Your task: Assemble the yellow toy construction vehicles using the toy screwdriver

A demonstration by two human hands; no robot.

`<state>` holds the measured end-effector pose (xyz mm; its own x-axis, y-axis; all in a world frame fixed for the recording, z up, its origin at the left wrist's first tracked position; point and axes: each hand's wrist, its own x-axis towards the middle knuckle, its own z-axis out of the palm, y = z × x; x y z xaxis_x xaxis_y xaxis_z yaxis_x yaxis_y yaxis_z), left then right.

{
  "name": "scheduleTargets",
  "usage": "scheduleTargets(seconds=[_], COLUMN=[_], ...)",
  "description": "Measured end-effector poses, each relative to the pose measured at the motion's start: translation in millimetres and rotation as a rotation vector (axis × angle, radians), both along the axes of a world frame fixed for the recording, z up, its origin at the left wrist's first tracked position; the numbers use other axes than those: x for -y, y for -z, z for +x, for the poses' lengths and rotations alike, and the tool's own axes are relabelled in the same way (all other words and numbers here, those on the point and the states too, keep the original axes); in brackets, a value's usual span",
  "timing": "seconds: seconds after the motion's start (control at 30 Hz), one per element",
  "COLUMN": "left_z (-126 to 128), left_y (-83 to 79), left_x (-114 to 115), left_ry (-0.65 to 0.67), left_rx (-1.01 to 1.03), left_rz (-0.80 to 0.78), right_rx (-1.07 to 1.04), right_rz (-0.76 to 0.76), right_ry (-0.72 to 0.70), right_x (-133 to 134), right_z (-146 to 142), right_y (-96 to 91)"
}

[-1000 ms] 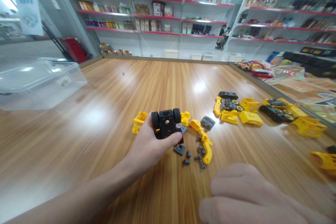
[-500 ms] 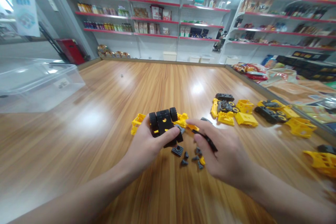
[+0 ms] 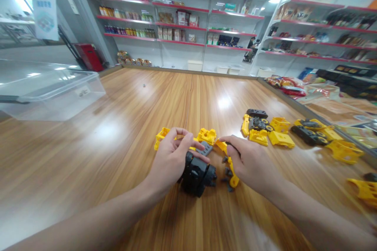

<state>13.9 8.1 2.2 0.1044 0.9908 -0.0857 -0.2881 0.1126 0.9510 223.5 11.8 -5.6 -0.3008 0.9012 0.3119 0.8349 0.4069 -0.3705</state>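
Working remotely, I log, left to right, one clear plastic bin (image 3: 55, 104) on the wooden table (image 3: 176, 86). Near centre stands one yellow lattice frame (image 3: 160, 138). The left hand (image 3: 173, 155) lies curled over one black wheeled chassis (image 3: 196, 176); I cannot tell whether it grips it or merely covers it. The chassis is at near centre, at least two wheels showing. I judge it light, stiff plastic, slick on its flat faces; the body between the wheels should give the best hold. Beyond are one yellow body piece (image 3: 206, 136) and one grey plate (image 3: 205, 149). The right hand (image 3: 246, 157) pinches one dark slim piece (image 3: 232, 146) above one yellow curved arm (image 3: 233, 174); the grey pegs (image 3: 228, 172) alongside are partly hidden, count unverified. Farther right: one black track (image 3: 257, 113) and four yellow parts (image 3: 281, 139) around one grey wheeled base (image 3: 259, 123).
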Motion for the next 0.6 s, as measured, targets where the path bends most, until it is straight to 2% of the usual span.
scheduleTargets(seconds=[0.1, 0.23, 0.3, 0.43, 0.6], left_z=[3, 2, 2, 3, 5], left_y=[5.6, 11.7, 14.4, 17.7, 15.8], left_x=[1, 0, -2, -3, 0], left_ry=[0.056, 0.049, 0.069, 0.138, 0.180], left_rx=[-0.076, -0.158, -0.175, -0.158, -0.026], left_rz=[0.014, 0.070, 0.094, 0.083, -0.033], right_rx=[-0.103, -0.235, -0.248, -0.273, -0.446], right_rz=[-0.026, -0.192, -0.255, -0.316, -0.414], right_ry=[-0.111, -0.366, -0.441, -0.439, -0.318], right_x=[4, 14, 18, 20, 16], right_z=[-3, -11, -14, -17, -15], right_y=[-4.1, -13.1, -14.2, -11.8, -10.1])
